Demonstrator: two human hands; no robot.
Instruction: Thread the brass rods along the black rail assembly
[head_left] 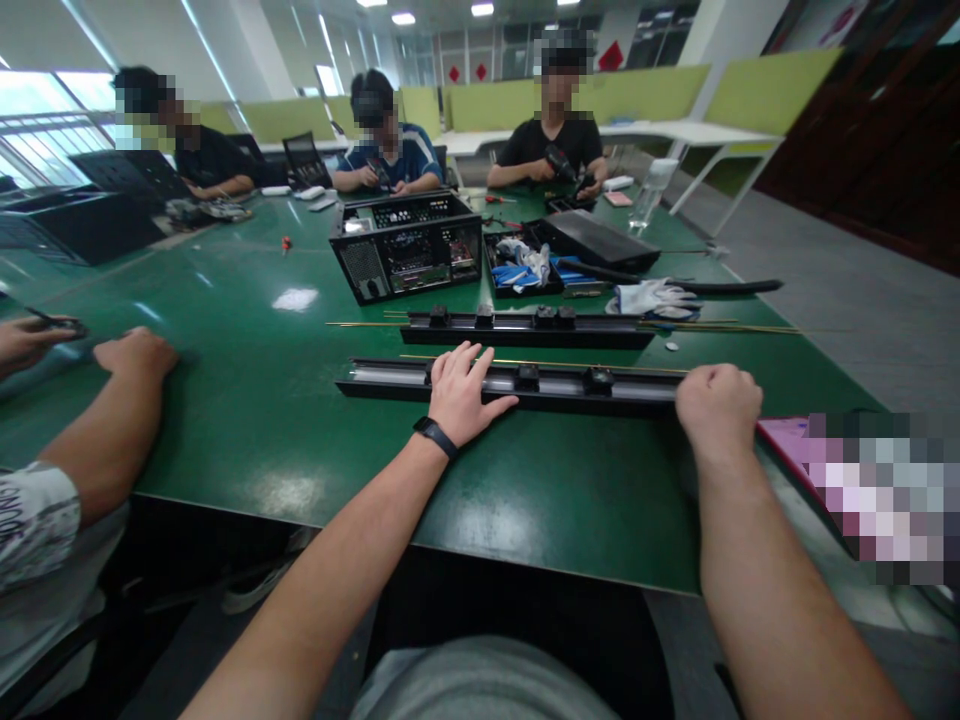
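Observation:
A long black channel-shaped rail lies crosswise on the green table in front of me, with small black blocks set along its light inner strip. My left hand rests over the rail left of its middle, fingers spread, with a dark band on the wrist. At the rail's right end, my right hand is closed in a fist; whatever is inside its fingers is hidden. Just beyond lies a second black rail, also carrying several blocks, with thin brass-coloured rods beside it.
An open computer case stands farther back, next to a black tray with gloves. Another glove and a clear bottle are to the right. Several people sit around the green table; a neighbour's hands are at left.

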